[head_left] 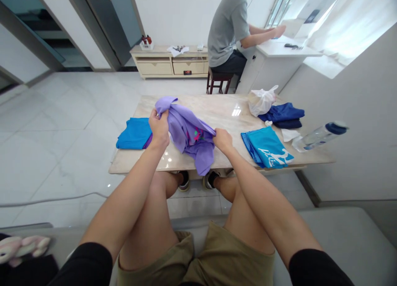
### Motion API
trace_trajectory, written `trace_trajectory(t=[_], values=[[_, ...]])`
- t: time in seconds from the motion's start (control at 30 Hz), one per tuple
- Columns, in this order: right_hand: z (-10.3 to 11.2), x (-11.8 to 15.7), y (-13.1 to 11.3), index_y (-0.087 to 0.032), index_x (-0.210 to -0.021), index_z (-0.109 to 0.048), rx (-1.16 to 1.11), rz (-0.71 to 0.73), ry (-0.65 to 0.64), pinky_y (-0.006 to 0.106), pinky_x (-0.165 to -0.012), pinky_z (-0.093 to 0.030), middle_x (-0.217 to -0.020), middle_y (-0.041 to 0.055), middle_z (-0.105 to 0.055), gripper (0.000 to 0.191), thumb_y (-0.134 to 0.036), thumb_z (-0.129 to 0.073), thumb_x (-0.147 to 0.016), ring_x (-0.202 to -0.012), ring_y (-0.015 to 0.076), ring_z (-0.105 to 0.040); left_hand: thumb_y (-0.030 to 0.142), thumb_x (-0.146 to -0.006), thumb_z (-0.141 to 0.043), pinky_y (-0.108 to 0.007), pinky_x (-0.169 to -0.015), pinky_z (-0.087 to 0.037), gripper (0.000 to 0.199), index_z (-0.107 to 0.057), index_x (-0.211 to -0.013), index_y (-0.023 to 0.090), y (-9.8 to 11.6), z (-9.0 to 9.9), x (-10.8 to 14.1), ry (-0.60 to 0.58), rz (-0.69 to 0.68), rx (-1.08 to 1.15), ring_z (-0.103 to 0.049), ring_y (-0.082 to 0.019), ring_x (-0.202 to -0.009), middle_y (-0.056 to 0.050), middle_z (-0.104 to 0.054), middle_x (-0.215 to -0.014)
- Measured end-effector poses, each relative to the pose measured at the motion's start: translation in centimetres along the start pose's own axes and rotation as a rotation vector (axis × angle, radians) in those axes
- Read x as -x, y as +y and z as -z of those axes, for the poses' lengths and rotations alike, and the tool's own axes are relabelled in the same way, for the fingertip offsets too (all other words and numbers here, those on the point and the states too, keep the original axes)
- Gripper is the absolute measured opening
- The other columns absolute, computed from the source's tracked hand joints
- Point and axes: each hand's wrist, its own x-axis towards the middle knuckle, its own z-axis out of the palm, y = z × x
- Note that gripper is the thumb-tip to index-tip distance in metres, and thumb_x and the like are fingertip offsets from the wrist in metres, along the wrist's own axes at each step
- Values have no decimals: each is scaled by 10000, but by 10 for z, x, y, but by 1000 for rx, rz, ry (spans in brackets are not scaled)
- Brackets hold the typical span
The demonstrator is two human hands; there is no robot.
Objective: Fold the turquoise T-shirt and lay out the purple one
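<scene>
A crumpled purple cloth point(182, 126) with a pink and green print is stretched between my hands over the table. My left hand point(159, 126) is closed on its upper left part. Closed on its right edge is my right hand point(222, 140). The lower end of the cloth hangs at the table's front edge. Beside my left hand lies a folded blue cloth point(134, 133), with a bit of darker purple fabric at its right side. To the right of my right hand rests a folded turquoise cloth point(269, 147) with white lettering.
Dark blue folded fabric point(283, 114), a white plastic bag point(261, 100) and a clear bottle with a blue lid point(321, 136) stand on the marble table point(217, 106) at right. A person point(228, 31) sits at a white desk beyond. A low cabinet point(170, 64) is behind the table.
</scene>
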Motion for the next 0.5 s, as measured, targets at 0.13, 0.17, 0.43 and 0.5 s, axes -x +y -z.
trace_trajectory(t=[0.13,0.17,0.43,0.5], values=[[21,-14,0,-161,-1176,-767,-368,14,239,429,-1031,-562,-1195,160,-818,394,-127,-555,-846,-1149,325,-742,279,-789,-902,-506,-1262,-411,550,-621,-1258,222,-1,24,4,-5,-217,-373,-572,-347,-1414,-154,-657,-1409],[25,-14,-4,-160,-1167,-767,-463,77,270,413,-1026,-572,-1177,144,-826,409,-134,-536,-830,-1132,306,-748,277,-737,-947,-524,-1280,-388,654,-616,-1298,219,1,23,12,-119,-256,-421,-553,-368,-1440,-166,-643,-1444],[40,15,-44,-211,-1197,-737,-675,478,362,407,-1014,-580,-1171,85,-807,399,-222,-565,-838,-1137,283,-732,275,-874,-749,-386,-973,-563,206,-776,-1072,225,14,-42,59,-675,-222,-400,-748,-282,-1015,-60,-811,-1030],[40,11,-38,-218,-1238,-711,-658,484,424,432,-1035,-571,-1201,98,-792,380,-271,-614,-874,-1150,288,-717,219,-904,-632,-342,-910,-566,168,-778,-987,209,17,-47,53,-652,-199,-312,-741,-240,-946,-36,-809,-952]])
